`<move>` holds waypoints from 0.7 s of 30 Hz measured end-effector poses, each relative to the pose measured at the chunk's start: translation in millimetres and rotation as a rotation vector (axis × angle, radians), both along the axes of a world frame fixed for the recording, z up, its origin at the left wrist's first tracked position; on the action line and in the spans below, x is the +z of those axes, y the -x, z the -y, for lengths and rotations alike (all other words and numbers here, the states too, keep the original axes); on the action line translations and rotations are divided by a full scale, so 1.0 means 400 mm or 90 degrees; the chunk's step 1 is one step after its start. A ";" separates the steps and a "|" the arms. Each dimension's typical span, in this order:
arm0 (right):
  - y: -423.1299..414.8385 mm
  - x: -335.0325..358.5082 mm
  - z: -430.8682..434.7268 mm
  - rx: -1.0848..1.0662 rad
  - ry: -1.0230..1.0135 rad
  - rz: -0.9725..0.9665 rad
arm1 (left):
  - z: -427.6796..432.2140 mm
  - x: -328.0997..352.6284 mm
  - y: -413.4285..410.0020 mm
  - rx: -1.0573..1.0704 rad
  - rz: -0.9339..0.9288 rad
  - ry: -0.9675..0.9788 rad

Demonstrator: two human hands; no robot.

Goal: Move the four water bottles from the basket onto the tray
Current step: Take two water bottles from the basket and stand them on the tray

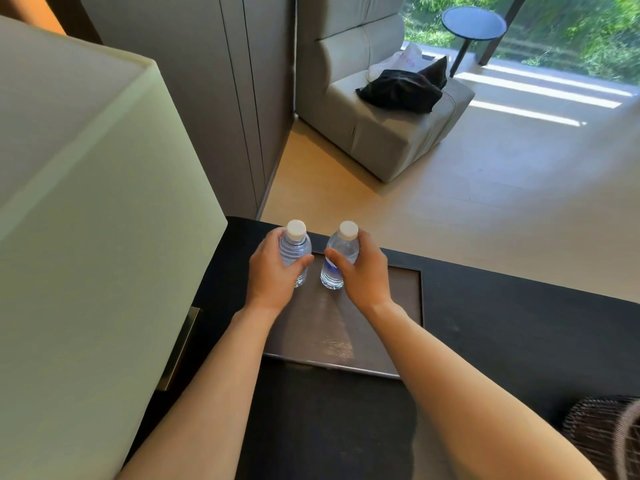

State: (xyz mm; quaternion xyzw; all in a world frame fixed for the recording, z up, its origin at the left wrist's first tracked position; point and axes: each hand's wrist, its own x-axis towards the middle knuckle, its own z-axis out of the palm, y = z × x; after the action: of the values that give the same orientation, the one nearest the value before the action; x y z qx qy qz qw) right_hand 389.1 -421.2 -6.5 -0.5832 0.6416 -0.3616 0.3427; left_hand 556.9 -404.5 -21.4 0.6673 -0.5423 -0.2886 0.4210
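Note:
Two small clear water bottles with white caps stand upright side by side over the far part of the dark rectangular tray (398,323). My left hand (273,271) grips the left bottle (295,245) around its body. My right hand (363,275) grips the right bottle (341,252) the same way. Both bottle bases are at the tray's surface; whether they rest on it I cannot tell. The woven basket (606,438) shows only partly at the bottom right corner, its inside hidden.
The tray lies on a dark tabletop (502,323). A large pale lampshade (86,220) fills the left side, close to my left arm. Beyond the table's far edge are a light floor, a grey armchair (381,126) with dark cloth, and a round side table (472,24).

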 end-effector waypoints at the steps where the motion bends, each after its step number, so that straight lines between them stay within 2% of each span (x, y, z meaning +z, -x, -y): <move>1: -0.003 -0.003 0.006 0.001 0.001 -0.001 | 0.008 0.000 0.001 0.000 -0.001 0.004; 11: -0.018 -0.021 0.045 0.007 0.024 -0.018 | 0.049 -0.018 -0.011 -0.016 0.006 0.029; 21: -0.001 -0.030 0.042 0.023 0.014 -0.015 | 0.045 -0.036 -0.006 -0.006 -0.003 -0.004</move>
State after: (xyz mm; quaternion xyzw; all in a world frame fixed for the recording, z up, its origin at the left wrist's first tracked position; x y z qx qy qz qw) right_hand 389.4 -438.0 -18.5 -0.6030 0.6309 -0.3550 0.3351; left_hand 559.4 -422.4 -36.0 0.6655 -0.5434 -0.2935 0.4191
